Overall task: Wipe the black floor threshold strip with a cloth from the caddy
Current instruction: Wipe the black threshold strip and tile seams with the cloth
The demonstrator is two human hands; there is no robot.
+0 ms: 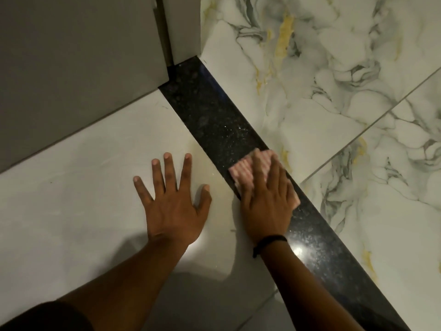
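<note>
The black speckled threshold strip (pixel 214 120) runs diagonally across the floor from the door frame at upper centre down to the lower right. A folded pink-and-white striped cloth (pixel 243 172) lies flat on the strip near its middle. My right hand (pixel 267 199) presses down on the cloth, palm flat, covering most of it. My left hand (pixel 171 199) rests flat on the plain pale tile to the left of the strip, fingers spread, holding nothing. The caddy is not in view.
A grey wall and door frame (pixel 183 32) stand at the upper left, meeting the strip's far end. Marbled white, grey and yellow tiles (pixel 334 91) lie to the right of the strip. A black band circles my right wrist (pixel 269 242).
</note>
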